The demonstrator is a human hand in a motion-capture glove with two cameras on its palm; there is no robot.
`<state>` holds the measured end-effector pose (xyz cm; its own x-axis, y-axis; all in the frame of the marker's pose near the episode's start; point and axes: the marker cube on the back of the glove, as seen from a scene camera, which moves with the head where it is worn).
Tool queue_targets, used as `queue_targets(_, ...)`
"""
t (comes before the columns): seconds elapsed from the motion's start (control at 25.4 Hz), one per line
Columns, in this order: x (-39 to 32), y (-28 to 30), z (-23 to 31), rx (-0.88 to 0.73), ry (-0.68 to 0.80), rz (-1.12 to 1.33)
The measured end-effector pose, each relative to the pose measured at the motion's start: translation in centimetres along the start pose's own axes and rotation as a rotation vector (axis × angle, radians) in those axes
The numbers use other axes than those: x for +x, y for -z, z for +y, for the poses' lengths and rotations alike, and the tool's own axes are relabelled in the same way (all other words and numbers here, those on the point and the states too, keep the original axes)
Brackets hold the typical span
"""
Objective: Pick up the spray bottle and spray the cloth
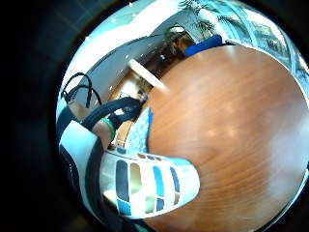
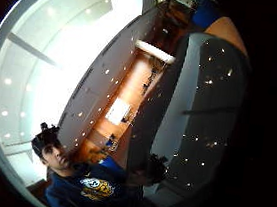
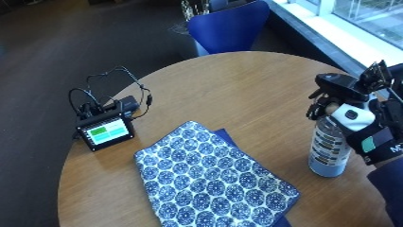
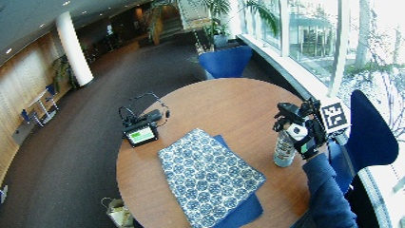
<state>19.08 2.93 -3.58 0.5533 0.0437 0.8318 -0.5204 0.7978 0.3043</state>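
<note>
A clear spray bottle (image 3: 328, 146) with a striped label and a black spray head stands upright at the right edge of the round wooden table (image 3: 252, 90). My gloved right hand (image 3: 360, 120) grips the bottle at its neck and head, fingers curled around the front. Whether the base touches the table I cannot tell. The blue-and-white patterned cloth (image 3: 211, 182) lies flat, folded, left of the bottle and apart from it. In the little finger side palm view the bottle's label (image 1: 145, 186) sits close to the palm, with the cloth (image 1: 137, 133) beyond it.
A small device with a green screen (image 3: 106, 130) and black cables lies at the table's left side. A blue chair (image 3: 230, 28) stands behind the far edge, and another blue chair (image 4: 370, 133) is at the right, behind my arm.
</note>
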Motion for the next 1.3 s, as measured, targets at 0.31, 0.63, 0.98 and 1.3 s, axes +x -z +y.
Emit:
queue_targets(0.31, 0.7, -2.4, -0.2, 0.021, 0.021, 0.003)
queue_targets(0.63, 0.9, -3.7, 0.7, -0.015, -0.014, -0.039)
queue_targets(0.98, -2.1, 2.4, 0.8, -0.073, -0.058, 0.159)
queue_targets(1.3, -11.0, -2.4, 2.1, -0.776, -0.202, 0.551)
